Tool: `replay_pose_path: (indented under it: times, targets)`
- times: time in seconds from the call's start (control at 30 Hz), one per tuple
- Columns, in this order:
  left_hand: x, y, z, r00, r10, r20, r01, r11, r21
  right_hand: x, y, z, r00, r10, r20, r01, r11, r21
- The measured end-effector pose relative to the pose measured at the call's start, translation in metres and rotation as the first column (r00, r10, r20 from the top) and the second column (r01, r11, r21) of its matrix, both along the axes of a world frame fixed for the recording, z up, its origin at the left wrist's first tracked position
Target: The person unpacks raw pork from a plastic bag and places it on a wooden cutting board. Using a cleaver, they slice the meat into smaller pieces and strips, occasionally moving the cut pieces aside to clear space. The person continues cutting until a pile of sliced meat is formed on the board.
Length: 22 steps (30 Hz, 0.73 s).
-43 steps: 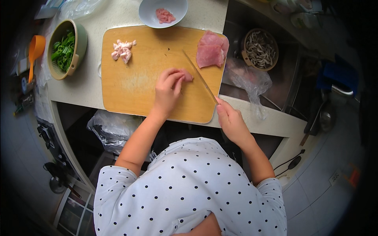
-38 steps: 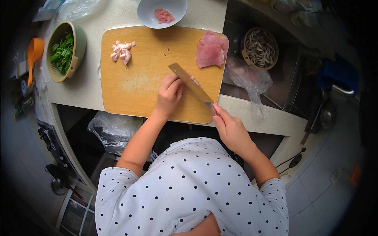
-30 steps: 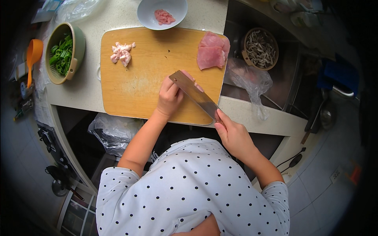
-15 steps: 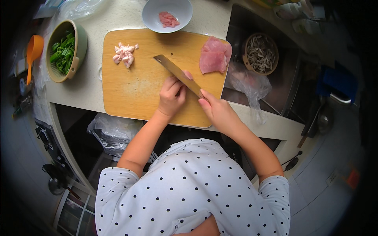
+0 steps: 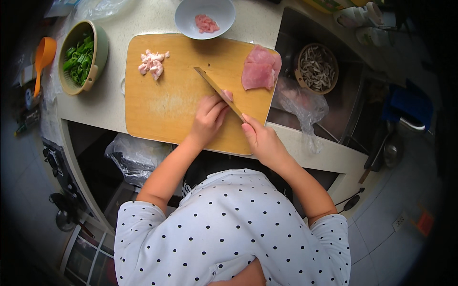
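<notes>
A wooden cutting board (image 5: 157,119) lies before me on the counter. My right hand (image 5: 264,143) is closed round the handle of a kitchen knife (image 5: 212,83), its blade slanting to the far left over the board. Against the near side of the blade, my left hand (image 5: 207,117) has its fingers curled and pressed down on a small piece of raw meat (image 5: 228,95); one end shows past the blade, the rest is hidden. Larger pink meat slices (image 5: 259,71) lie at the board's right. Pale, whitish-pink chunks (image 5: 152,64) sit at its far left.
Behind the board stands a pale bowl (image 5: 183,21) with cut meat. To the left are a green strainer basket (image 5: 98,62) of sliced green peppers and an orange ladle (image 5: 45,52). The sink (image 5: 291,33) at right holds a basket of small greyish strips (image 5: 317,69); a plastic bag (image 5: 310,112) hangs over its edge.
The knife blade has turned more upright, showing less of its flat side, and more of the small meat piece shows beside it. Both hands stay nearly in place.
</notes>
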<state>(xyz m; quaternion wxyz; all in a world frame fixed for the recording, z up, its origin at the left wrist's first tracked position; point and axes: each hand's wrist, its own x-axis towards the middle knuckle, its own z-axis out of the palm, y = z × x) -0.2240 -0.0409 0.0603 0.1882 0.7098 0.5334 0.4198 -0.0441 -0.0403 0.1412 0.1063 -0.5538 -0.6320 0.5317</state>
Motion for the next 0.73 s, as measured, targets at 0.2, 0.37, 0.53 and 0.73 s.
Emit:
replay_pose_path:
  times: [0.2,0.37,0.53,0.73]
  targets:
    - [-0.006,0.000,-0.007,0.999,-0.037,-0.030,0.036,0.998,-0.055,0.013,-0.009,0.016,1.000,-0.003,0.015,0.004,0.998,-0.066]
    - [-0.006,0.001,-0.009,0.998,-0.065,-0.021,0.063,0.996,-0.067,0.006,-0.011,-0.002,0.999,0.010,0.045,-0.012,1.000,0.027]
    - [-0.002,0.002,0.004,0.989,-0.091,-0.112,0.094,0.995,0.015,-0.025,0.018,-0.006,0.993,0.094,0.068,-0.096,0.995,0.025]
    - [-0.015,0.002,-0.011,0.950,-0.311,-0.024,0.309,0.949,-0.060,0.026,0.003,-0.020,0.981,-0.143,-0.134,0.142,0.990,-0.023]
